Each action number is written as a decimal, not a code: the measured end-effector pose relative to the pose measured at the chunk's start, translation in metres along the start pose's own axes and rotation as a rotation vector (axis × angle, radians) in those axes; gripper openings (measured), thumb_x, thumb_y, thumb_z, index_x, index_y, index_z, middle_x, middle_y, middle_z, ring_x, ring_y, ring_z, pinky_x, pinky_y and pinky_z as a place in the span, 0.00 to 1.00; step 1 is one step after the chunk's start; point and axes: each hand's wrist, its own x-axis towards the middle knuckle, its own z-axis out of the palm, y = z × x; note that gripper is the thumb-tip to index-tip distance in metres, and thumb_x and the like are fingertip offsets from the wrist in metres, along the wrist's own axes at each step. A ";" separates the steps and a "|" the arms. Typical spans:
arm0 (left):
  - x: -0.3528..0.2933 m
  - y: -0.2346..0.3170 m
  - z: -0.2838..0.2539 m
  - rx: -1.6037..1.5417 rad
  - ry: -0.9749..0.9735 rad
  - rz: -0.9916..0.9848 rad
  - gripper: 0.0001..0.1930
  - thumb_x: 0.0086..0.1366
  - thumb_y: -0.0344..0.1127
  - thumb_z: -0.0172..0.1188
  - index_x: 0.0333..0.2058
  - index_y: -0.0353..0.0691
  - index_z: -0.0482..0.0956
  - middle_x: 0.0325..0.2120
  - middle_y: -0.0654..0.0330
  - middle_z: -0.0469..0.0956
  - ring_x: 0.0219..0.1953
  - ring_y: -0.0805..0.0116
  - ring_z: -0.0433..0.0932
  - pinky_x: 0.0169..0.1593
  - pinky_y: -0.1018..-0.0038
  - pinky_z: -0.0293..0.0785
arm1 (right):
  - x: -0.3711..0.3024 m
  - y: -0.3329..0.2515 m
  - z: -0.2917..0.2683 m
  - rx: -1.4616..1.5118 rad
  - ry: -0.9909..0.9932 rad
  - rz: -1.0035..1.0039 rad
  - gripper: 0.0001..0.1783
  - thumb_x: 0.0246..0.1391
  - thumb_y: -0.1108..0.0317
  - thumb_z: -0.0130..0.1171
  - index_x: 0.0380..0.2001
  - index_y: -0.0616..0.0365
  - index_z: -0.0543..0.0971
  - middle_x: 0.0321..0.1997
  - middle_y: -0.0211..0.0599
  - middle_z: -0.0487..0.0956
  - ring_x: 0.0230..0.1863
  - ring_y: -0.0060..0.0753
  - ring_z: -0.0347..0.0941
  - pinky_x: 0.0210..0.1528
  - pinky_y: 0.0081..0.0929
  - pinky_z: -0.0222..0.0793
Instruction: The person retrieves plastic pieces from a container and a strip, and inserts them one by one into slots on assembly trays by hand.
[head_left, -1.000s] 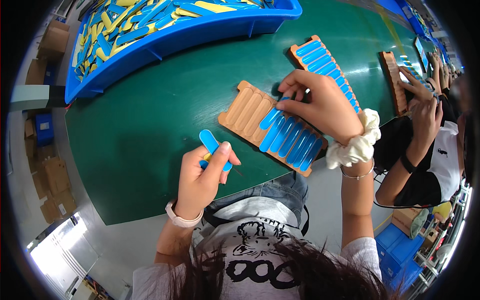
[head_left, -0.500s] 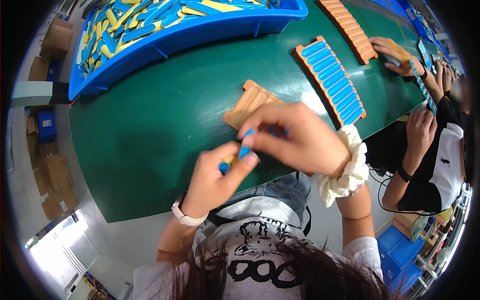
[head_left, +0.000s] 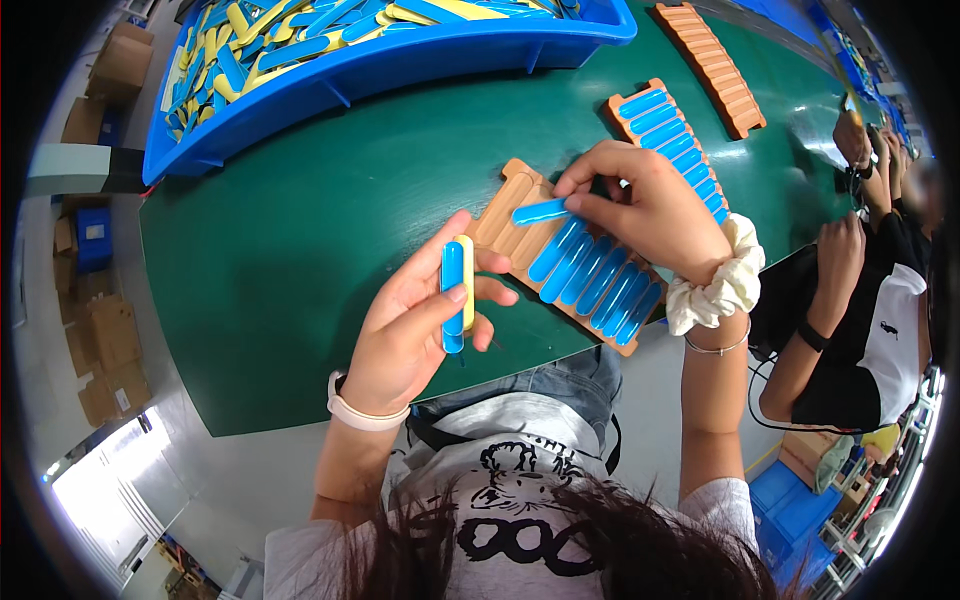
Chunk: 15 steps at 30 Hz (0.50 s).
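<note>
Ahead of my left hand (head_left: 425, 310), a blue, straight-walled plastic bin (head_left: 430, 82) of loose blue and yellow strips stands on the glossy green counter (head_left: 300, 270). My left hand grasps a glossy blue round-ended strip (head_left: 452, 275) and a yellow round-ended strip (head_left: 468, 255), thumb across them, fingers spread. Between my hands lies an orange-brown grooved tray (head_left: 515, 192): unfilled grooves toward my left hand, blue strips toward my right. Above the unfilled grooves, my right hand (head_left: 650, 205) pinches one end of another glossy blue strip (head_left: 540, 211), angled across them; contact with the tray cannot be told. For accurate seating, I judge: turn this strip parallel to its groove, align the free end first, then press evenly. Beyond my right hand lies a second, blue-filled tray (head_left: 627, 103).
</note>
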 end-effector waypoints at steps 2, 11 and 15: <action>-0.001 -0.002 0.005 0.066 0.027 0.012 0.27 0.65 0.28 0.48 0.61 0.32 0.54 0.46 0.46 0.71 0.41 0.63 0.76 0.27 0.78 0.71 | 0.004 -0.003 0.002 -0.220 -0.079 -0.164 0.06 0.45 0.73 0.62 0.30 0.59 0.78 0.32 0.39 0.77 0.34 0.35 0.75 0.38 0.27 0.69; -0.004 -0.002 -0.002 0.119 0.077 -0.051 0.10 0.64 0.33 0.55 0.40 0.33 0.71 0.24 0.56 0.77 0.15 0.80 0.69 0.16 0.86 0.55 | 0.020 -0.005 -0.008 -0.340 -0.169 -0.139 0.14 0.41 0.70 0.68 0.30 0.61 0.75 0.25 0.30 0.73 0.27 0.22 0.67 0.30 0.23 0.65; -0.002 -0.007 -0.002 0.146 0.076 0.001 0.05 0.65 0.33 0.53 0.34 0.39 0.69 0.16 0.62 0.70 0.10 0.83 0.58 0.15 0.85 0.48 | 0.020 -0.009 -0.009 -0.277 -0.123 -0.011 0.13 0.42 0.69 0.67 0.29 0.61 0.74 0.22 0.31 0.73 0.26 0.23 0.70 0.29 0.23 0.66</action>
